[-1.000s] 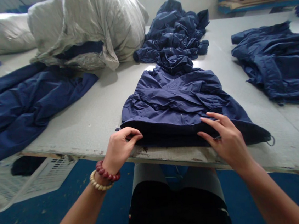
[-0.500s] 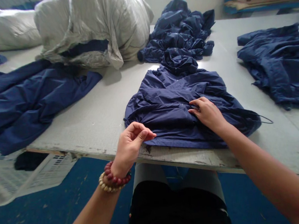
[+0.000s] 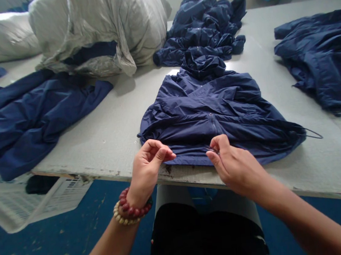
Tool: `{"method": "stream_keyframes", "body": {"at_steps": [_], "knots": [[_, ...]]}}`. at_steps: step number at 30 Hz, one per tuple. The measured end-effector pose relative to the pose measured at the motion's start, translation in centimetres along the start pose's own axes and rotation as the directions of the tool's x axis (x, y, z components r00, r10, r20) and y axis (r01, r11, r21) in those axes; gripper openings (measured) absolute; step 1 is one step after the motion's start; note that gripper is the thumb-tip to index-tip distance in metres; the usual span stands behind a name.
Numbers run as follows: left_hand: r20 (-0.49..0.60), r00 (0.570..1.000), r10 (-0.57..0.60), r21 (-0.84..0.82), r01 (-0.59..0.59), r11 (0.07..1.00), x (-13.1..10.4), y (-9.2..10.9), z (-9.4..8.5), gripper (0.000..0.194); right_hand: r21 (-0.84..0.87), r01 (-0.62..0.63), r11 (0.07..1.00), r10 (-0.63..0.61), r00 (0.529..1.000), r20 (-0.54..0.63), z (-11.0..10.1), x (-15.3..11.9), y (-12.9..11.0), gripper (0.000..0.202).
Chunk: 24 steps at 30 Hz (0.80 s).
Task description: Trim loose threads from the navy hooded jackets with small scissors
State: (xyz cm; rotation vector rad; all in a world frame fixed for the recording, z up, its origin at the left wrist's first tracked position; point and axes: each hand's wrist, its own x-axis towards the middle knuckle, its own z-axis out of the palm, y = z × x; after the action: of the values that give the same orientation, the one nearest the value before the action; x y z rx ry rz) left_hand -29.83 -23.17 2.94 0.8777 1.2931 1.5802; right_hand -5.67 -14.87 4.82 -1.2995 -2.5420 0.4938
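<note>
A navy hooded jacket (image 3: 181, 110) lies spread on the table, its hem towards me and its hood at the far end. My left hand (image 3: 149, 162) is closed in a pinch over the hem's left part; whatever may be between its fingertips is too small to make out. Above the middle of the hem, my right hand (image 3: 232, 161) pinches a small, thin dark object (image 3: 212, 149), whose kind is unclear. A zip (image 3: 213, 125) runs up from near that hand. At the jacket's right side, a dark cord loop (image 3: 314, 133) sticks out.
Navy garments lie to the left (image 3: 40, 108), in a heap behind (image 3: 203, 30) and to the right (image 3: 327, 58). A large silvery sack (image 3: 138, 25) stands at the back of the white table (image 3: 98, 139). Below its left edge is a white plastic basket (image 3: 56, 200).
My right hand has come off the middle of the jacket front, moved towards me to the hem and closed into a pinch. My left hand stays pinched in nearly the same place.
</note>
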Motion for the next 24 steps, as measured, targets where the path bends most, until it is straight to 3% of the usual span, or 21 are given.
{"method": "stream_keyframes", "body": {"at_steps": [3, 6, 10, 24], "knots": [[0.001, 1.0, 0.004, 0.002, -0.004, 1.0, -0.2, 0.0, 0.1, 0.027, 0.016, 0.032, 0.999, -0.033, 0.999, 0.031, 1.3, -0.4, -1.8, 0.018], [0.002, 1.0, 0.003, -0.021, -0.003, 1.0, -0.3, -0.3, 0.1, 0.024, 0.061, 0.101, 0.993, -0.1, 0.995, -0.013, 2.6, 0.2, -2.8, 0.02], [-0.005, 1.0, 0.009, -0.025, -0.009, 1.0, -0.3, -0.6, -0.1, 0.024, 0.015, 0.192, 0.981, -0.192, 0.98, 0.043, 3.6, 1.1, -3.2, 0.02], [-0.005, 1.0, 0.013, -0.033, -0.013, 0.999, -0.2, -0.8, -0.1, 0.027, -0.106, 0.246, 0.964, -0.241, 0.969, 0.054, 4.6, 1.5, -3.5, 0.022]]}}
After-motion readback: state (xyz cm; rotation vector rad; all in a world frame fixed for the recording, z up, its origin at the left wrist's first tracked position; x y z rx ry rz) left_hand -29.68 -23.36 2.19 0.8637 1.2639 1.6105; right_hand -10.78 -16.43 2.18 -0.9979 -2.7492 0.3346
